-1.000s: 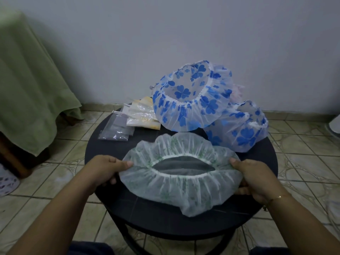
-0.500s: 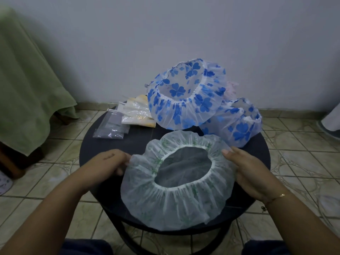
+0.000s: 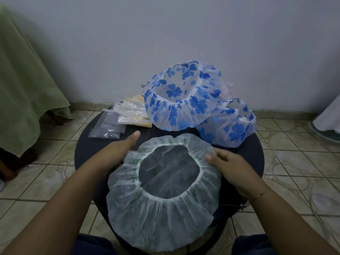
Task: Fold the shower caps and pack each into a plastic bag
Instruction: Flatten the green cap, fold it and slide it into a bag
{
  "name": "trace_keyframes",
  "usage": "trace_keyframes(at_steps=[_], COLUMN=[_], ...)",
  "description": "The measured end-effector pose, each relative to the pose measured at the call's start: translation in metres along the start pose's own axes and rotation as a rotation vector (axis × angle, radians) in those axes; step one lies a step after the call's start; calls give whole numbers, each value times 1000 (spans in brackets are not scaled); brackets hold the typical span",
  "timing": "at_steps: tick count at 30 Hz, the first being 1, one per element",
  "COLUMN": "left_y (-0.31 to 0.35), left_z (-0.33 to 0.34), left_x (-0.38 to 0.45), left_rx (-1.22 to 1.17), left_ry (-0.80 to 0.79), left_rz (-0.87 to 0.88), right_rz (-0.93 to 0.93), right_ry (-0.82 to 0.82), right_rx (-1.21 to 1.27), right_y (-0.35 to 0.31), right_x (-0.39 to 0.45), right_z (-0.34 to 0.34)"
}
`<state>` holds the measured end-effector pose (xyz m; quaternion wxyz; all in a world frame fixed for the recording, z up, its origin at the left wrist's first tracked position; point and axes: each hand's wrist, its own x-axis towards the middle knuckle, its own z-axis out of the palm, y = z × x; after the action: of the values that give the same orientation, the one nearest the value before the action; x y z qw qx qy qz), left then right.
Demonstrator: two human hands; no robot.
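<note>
Gauzy white cap (image 3: 161, 214), ruffled, round | hands: left (image 3: 117, 153) and right (image 3: 233, 166) pinching rim

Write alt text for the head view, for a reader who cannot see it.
Two hands hold a white shower cap with green print open side up on a round black table, left hand at its left edge, right hand at its right. Behind it sit two blue clover caps and some plastic bags.
</note>
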<state>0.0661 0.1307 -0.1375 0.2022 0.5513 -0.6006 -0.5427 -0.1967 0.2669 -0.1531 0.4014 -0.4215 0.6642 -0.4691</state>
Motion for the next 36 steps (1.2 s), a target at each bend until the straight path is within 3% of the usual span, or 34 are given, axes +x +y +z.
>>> trace_keyframes(at_steps=[4,12,16,22,29,36], left_y=[0,-16,-22,-31,-32,-26], left_z=[4,2,-4,-23,-21,-29], left_x=[-2,-12,-14,-11,-10,-21], left_rx=[63,-85,-107,47,181,450], left_ry=[-55,-32,-22,96,198,154], left_rz=[-18,-54,-53,-27,-4,-42], right_rz=[54,196,202,212,69,175], right_ry=[-41,1,105,232,279,162], right_rx=[129,-10,91,130,2,-353], right_y=[3,3,4,6,2,-8], right_x=[2,0,2,6,4,-9], right_z=[-1,-12,-6,-10,-5,-6])
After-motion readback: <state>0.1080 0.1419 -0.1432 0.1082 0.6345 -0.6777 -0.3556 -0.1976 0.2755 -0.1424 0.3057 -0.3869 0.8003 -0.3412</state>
